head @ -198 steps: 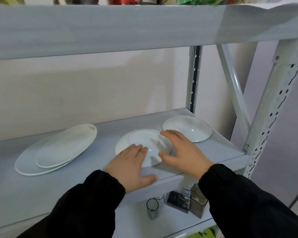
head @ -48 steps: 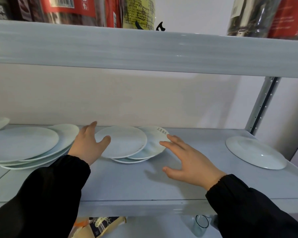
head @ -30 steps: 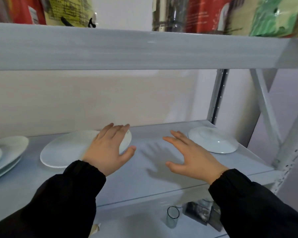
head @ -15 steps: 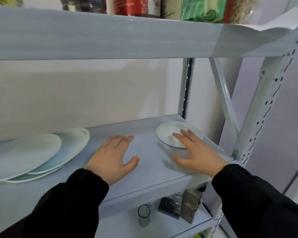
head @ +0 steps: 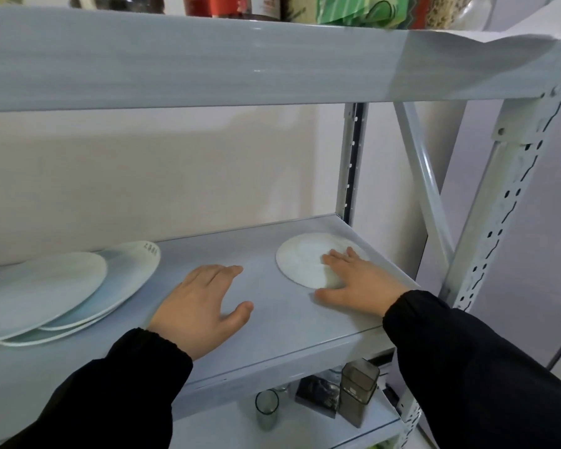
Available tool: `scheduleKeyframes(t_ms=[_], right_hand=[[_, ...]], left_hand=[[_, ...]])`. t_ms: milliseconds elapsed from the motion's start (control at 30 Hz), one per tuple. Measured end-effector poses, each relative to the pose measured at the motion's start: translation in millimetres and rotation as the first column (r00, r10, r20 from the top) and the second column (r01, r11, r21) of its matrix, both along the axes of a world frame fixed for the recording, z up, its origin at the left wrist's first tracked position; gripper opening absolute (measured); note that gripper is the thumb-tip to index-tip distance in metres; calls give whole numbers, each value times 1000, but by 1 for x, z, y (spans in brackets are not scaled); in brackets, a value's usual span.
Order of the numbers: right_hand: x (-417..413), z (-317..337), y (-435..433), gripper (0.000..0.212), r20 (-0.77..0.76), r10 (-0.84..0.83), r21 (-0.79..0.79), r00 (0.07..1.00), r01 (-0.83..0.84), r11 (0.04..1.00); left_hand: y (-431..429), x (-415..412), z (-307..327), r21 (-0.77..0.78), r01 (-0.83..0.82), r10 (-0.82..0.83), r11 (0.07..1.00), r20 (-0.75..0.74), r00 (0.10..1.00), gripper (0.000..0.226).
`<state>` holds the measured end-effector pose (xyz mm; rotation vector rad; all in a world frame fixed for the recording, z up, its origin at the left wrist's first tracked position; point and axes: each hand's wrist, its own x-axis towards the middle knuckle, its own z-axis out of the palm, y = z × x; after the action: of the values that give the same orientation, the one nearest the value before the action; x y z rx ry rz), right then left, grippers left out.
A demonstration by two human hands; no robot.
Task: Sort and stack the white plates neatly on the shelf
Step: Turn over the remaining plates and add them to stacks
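Observation:
A small white plate (head: 305, 259) lies upside down at the right end of the grey shelf (head: 272, 325). My right hand (head: 357, 281) rests flat on its near right part, fingers straight and thumb on the shelf beside the rim. My left hand (head: 201, 306) hovers or rests open over the bare shelf in the middle, holding nothing. At the left lies a loose, fanned pile of larger white plates (head: 46, 293), the top one flat and a lower one sticking out to the right with printed marks on its rim.
A grey shelf board (head: 208, 56) runs overhead with packaged goods on it. Upright posts (head: 350, 163) and a diagonal brace (head: 425, 189) close the right end. Below stand a glass (head: 267, 413) and dark containers (head: 358, 392).
My right hand has moved forward onto the small plate at the right. My left hand has stayed in the middle of the shelf, away from the plate pile it touched a second ago.

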<state>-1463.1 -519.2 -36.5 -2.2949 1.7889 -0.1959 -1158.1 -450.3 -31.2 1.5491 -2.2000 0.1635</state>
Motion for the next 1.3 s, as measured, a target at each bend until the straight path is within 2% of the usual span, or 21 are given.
scheduleKeyframes(t_ms=[233,333,433,733,900,1067,1167,1300], right_hand=[[38,8,44,104,-14,153,-8,988,-153,988],[48,10,70,116,-14,247,2,969,-247,969],[52,5,93,105,-30,313,-31,949,-314,949],[56,0,106,103,-47,313,-99,949,-316,944],[65,1,94,97,15,334,-79,942,-332,940],[83,6,75,121,35,286,6,958,-286,958],[93,9,71,114,63,304,15,951,-306,952],[99,7,94,106,-7,407,-36,914,-407,913]], left_hand=[[7,9,1,-5,-5,5,1000,-39,999,79],[12,16,1,-21,-6,5,1000,-60,998,76],[16,22,2,0,-11,11,1000,-82,997,74],[24,31,-1,10,14,-13,1000,-76,997,72],[24,33,-1,43,12,-9,999,-64,998,74],[24,34,-1,62,8,-4,998,-67,998,77],[25,39,1,61,-10,15,998,-84,996,75],[31,46,8,31,-32,36,999,-117,993,72]])
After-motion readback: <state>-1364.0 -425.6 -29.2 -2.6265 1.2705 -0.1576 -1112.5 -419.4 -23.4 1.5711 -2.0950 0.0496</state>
